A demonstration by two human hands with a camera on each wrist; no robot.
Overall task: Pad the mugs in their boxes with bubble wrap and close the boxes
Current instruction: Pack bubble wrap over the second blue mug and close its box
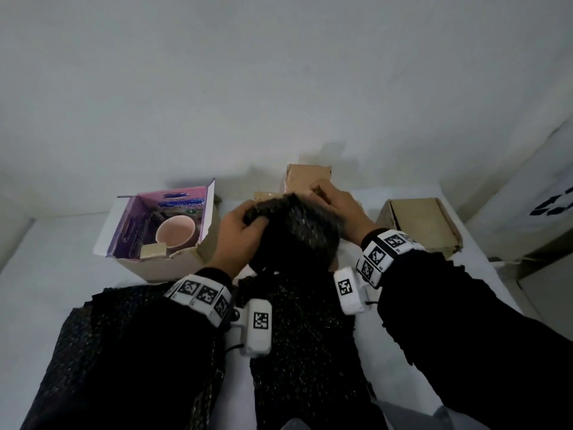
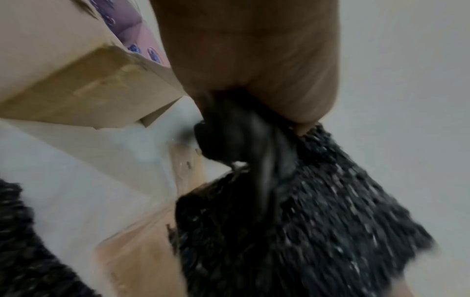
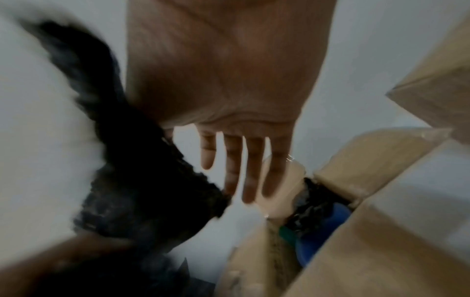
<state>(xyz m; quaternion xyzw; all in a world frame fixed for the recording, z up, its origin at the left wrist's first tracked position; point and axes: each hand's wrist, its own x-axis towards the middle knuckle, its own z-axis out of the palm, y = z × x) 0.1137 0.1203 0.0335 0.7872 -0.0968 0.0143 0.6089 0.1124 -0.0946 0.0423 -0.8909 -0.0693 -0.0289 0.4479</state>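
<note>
A bunched piece of black bubble wrap hangs over the middle brown box. My left hand grips its left end, fingers curled round it; the left wrist view shows the left hand with the wrap trailing below. My right hand lies at the wrap's far right edge, over the box's raised flap. In the right wrist view its fingers are straight and reach toward the box flap. Inside that box are a blue mug and some black wrap.
An open box with purple lining at the left holds a pink mug and a small tan block. A brown box with its flaps down sits at the right. More black bubble wrap sheets lie on the white table near me.
</note>
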